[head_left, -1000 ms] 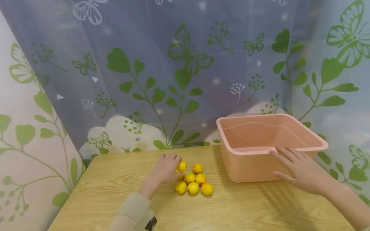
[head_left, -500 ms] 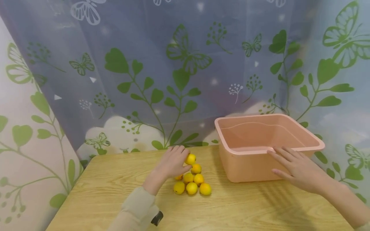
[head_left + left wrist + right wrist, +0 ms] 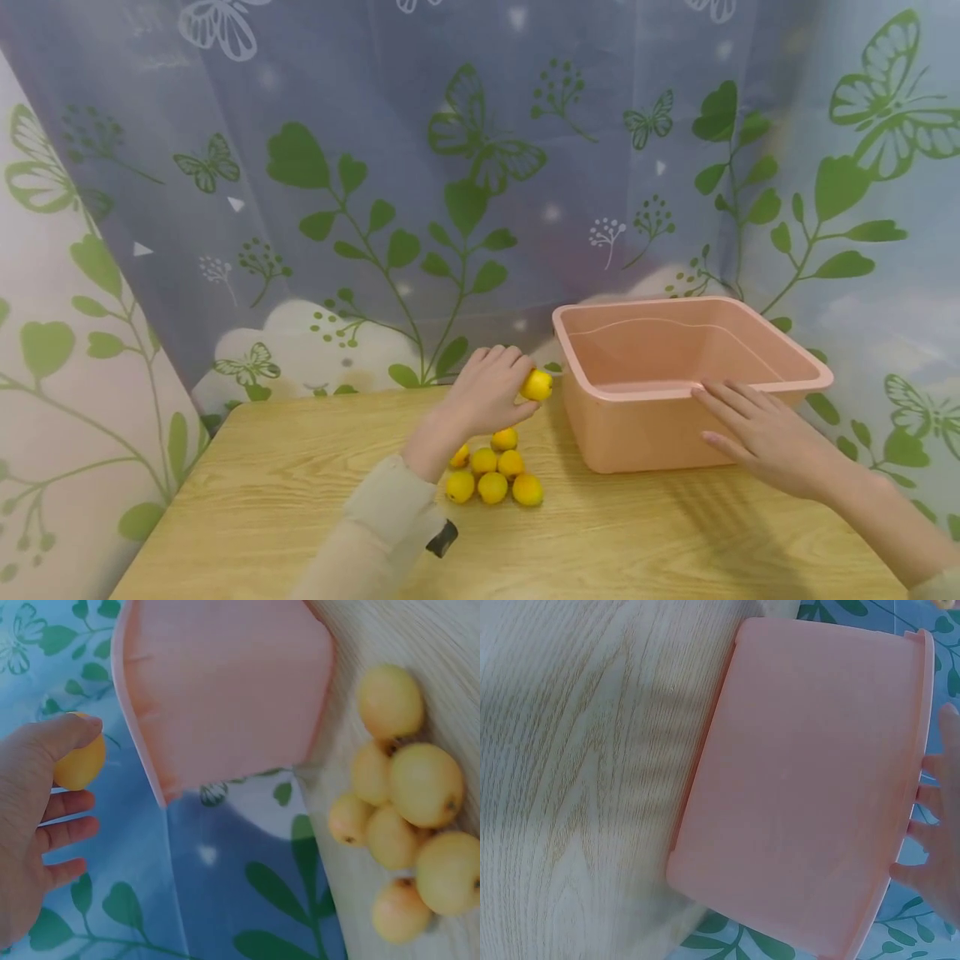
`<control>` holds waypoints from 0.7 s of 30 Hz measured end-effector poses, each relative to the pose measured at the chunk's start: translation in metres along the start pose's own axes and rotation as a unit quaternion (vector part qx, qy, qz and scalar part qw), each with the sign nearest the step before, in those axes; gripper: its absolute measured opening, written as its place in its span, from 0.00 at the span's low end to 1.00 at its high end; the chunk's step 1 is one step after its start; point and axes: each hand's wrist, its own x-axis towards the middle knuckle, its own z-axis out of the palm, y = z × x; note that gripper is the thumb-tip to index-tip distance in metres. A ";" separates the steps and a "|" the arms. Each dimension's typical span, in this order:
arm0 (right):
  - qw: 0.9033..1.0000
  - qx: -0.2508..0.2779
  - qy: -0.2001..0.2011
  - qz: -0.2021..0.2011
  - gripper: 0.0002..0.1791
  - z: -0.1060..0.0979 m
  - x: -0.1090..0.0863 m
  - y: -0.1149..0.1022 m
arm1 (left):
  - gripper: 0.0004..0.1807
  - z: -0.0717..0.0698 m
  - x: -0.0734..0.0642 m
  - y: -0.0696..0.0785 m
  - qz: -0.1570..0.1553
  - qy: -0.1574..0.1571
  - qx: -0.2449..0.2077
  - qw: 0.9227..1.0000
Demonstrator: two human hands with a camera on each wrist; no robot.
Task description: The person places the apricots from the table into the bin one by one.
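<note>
In the head view my left hand point(image 3: 483, 393) pinches a yellow loquat point(image 3: 537, 386) above the table, left of a pink plastic basin point(image 3: 652, 435). The left wrist view shows this loquat point(image 3: 81, 765) between thumb and fingers, with the other fingers spread. Below that hand, several more loquats point(image 3: 492, 488) lie grouped on the table; the wrist partly hides one. My right hand point(image 3: 780, 442) rests its fingers on the basin's front rim, and in the right wrist view the fingertips point(image 3: 930, 796) touch the rim. As far as the head view shows inside, the basin holds nothing.
A wooden table point(image 3: 300, 483) carries the loquats and the basin, which stands at the right near the back edge. Directly behind rises a blue curtain point(image 3: 360, 100) printed with leaves and butterflies. A pale printed panel point(image 3: 67, 417) borders the left side.
My left hand has lifted one loquat off the back of the group and carried it up and right toward the basin. The right hand stays on the rim. The head view has shifted slightly.
</note>
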 end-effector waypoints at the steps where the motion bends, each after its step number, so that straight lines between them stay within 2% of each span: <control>1: 1.000 -0.002 0.000 -0.001 0.31 0.000 0.000 0.000 | 0.22 -0.001 0.004 0.002 0.003 0.000 0.002 1.000; 9: 1.000 -0.025 -0.001 -0.014 0.34 -0.003 0.000 0.002 | 0.19 -0.009 0.033 0.015 -0.003 -0.018 0.011 1.000; 16: 0.999 -0.031 0.001 -0.015 0.34 -0.006 0.000 0.002 | 0.21 -0.013 0.061 0.024 -0.024 -0.065 0.006 0.998; 21: 1.000 -0.027 -0.006 -0.010 0.34 -0.007 0.001 0.000 | 0.21 -0.014 0.075 0.030 -0.033 -0.074 0.003 0.997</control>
